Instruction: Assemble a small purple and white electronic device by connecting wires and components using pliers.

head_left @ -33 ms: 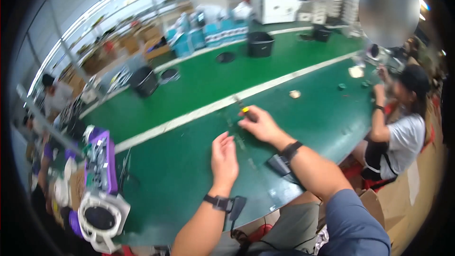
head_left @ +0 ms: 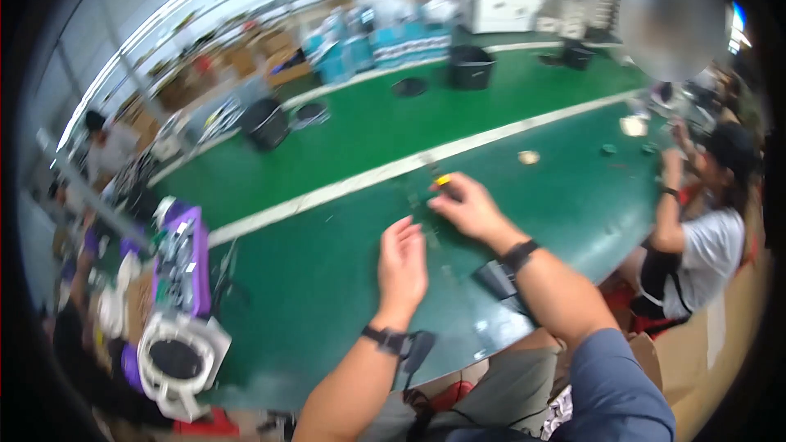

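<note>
As the tool [head_left: 444,183] stays clamped in the right hand [head_left: 472,210], only the view has shifted.
The hold seems settled; just left, the left hand [head_left: 403,266] is loosely open, apparently empty, above the surface [head_left: 327,303], a purple bin [head_left: 199,262] farther left.

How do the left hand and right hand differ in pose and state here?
The right hand is curled around a tool; the left hand is loosely open, with nothing visibly held. The right hand sits farther out over the table than the left hand. Both wrists wear dark straps.
</note>
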A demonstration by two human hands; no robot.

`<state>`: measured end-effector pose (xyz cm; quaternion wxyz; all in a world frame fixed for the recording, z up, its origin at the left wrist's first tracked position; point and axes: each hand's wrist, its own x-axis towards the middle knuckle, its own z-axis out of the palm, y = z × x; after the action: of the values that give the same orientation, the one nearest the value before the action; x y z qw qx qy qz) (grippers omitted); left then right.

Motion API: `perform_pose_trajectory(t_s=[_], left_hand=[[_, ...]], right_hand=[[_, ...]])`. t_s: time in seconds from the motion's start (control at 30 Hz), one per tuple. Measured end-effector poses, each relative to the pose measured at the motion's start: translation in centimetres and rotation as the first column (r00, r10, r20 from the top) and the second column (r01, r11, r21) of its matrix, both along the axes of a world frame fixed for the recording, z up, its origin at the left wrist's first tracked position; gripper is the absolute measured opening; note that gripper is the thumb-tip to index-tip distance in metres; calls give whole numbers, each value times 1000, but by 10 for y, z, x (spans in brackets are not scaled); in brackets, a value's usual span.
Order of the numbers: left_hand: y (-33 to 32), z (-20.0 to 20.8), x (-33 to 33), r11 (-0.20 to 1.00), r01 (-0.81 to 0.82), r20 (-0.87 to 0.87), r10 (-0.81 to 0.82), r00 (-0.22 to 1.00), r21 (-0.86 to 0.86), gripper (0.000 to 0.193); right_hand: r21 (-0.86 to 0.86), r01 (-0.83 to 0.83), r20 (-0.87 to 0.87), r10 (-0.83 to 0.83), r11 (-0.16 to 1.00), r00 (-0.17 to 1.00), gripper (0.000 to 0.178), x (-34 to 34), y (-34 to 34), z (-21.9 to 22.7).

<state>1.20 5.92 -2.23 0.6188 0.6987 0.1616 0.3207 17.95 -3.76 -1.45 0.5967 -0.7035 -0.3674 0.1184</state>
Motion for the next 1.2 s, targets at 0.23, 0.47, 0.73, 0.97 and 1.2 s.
perform_pose_trajectory(t_s=[0.23, 0.47, 0.73, 0.97, 1.2], left_hand=[[-9, -3, 10, 995, 11, -42, -7, 999, 97, 23], [-9, -2, 5, 994, -19, 7, 19, 1000, 108, 16], [-11, 3, 4, 988, -8, -6, 9, 1000, 151, 14], [-11, 7, 3, 993, 10, -5, -9, 1000, 118, 16], [-13, 10, 2, 993, 4, -12, -2, 1000, 115, 16]], right_hand=[[-18, 0, -100, -2, 1000, 995, 27, 1, -20, 11], [-11, -6, -148, 4, 1000, 989, 27, -7, -17, 18], [-28, -4, -137, 0, 1000, 991, 30, -7, -18, 19], [-47, -13, -121, 7, 999, 993, 31, -7, -18, 19], [12, -40, -189, 41, 999, 981, 36, -2, -21, 18]])
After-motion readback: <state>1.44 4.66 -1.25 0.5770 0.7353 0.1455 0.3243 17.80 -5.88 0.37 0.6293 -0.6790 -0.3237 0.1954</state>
